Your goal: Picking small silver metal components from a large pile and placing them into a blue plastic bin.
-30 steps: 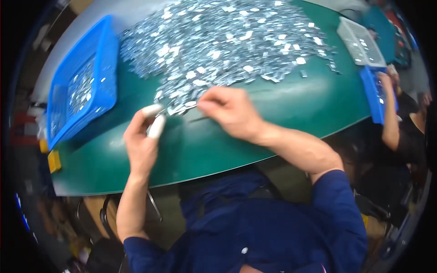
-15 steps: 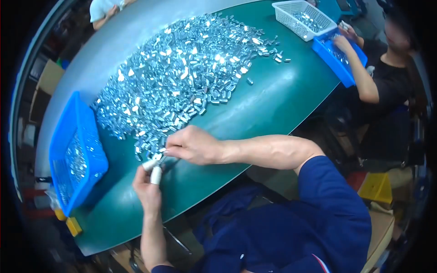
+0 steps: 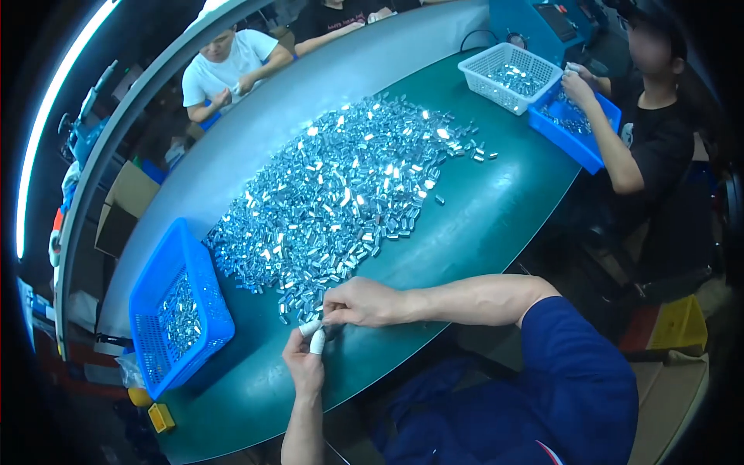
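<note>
At the near edge of a large pile of small shiny metal cylinders (image 3: 333, 194), my two hands meet above the green table. My left hand (image 3: 304, 364) is closed in a pinch, white covers on its thumb and a finger. Just to its right and slightly farther off, my right hand (image 3: 364, 301) also pinches, its fingertips almost touching the left ones. Something small and dark shows between the fingertips, too small and too hidden to name. Several loose cylinders lie just beyond the fingers.
A blue basket (image 3: 221, 314) with metal pieces stands at the left, a small yellow box (image 3: 161, 418) nearer. At the far right are a white basket (image 3: 473, 74) and a blue tray (image 3: 577, 151), where a person in black works. Another person in white sits across the table (image 3: 465, 225).
The whole view has shifted, so the table sits lower and more of the far side shows. My hands stay together at the pile's near edge, still pinching.
</note>
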